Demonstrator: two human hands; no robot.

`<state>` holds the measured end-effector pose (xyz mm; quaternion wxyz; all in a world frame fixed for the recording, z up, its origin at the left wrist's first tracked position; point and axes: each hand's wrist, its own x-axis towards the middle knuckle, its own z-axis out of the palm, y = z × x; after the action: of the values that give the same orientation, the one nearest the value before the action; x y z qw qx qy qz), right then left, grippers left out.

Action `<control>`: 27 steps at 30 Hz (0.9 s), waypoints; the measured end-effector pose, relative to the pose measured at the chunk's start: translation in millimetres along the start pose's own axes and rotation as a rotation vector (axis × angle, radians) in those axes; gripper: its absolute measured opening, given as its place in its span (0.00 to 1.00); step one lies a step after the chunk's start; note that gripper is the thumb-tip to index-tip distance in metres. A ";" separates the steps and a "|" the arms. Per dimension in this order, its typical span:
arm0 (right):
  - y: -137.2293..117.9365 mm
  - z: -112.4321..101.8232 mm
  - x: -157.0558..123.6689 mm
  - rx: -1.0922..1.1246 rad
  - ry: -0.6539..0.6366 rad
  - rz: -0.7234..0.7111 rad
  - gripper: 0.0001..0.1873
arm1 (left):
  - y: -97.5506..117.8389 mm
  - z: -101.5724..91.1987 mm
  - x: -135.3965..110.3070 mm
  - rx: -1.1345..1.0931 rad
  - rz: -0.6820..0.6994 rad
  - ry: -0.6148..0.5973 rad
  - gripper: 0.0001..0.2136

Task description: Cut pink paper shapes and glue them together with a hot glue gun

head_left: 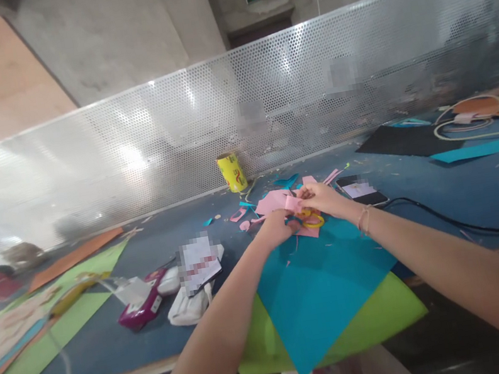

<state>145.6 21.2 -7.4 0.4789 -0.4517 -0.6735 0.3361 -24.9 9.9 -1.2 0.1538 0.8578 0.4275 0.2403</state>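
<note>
Between my two hands is a small piece of pink paper (pixel 294 204). My left hand (pixel 279 226) has its fingers closed at the near left edge of it. My right hand (pixel 321 198) pinches it from the right. Scissors with yellow handles (pixel 315 221) lie just below my hands, and a blue loop (pixel 292 224) shows beside my left fingers. Pink paper scraps (pixel 271 202) are heaped around and behind the hands. Underneath spreads a blue paper sheet (pixel 326 289), its corner hanging over the table's front edge on top of a green sheet (pixel 381 315).
A yellow can (pixel 232 172) stands by the perforated metal screen (pixel 166 143). To the right lies a phone (pixel 361 189) with a black cable (pixel 436 213). At left are a purple power strip (pixel 142 307), a white pouch (pixel 188 306) and coloured sheets (pixel 81 324).
</note>
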 end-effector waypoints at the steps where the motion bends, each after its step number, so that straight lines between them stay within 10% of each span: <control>1: 0.5 0.0 0.2 -0.017 0.000 -0.011 0.10 | -0.4 -0.1 0.7 -0.007 -0.039 0.025 0.09; 20: -22.7 11.8 -13.9 -0.342 -0.118 -0.281 0.10 | -1.9 2.6 4.1 -0.140 -0.162 0.148 0.06; 27: -18.2 10.0 -10.2 -0.220 -0.081 -0.178 0.09 | 0.0 2.3 5.1 -0.127 -0.140 0.220 0.03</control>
<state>132.2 4.9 2.0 0.4270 -0.4258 -0.7625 0.2344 -21.1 13.9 -1.7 0.1763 0.7828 0.4846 0.3483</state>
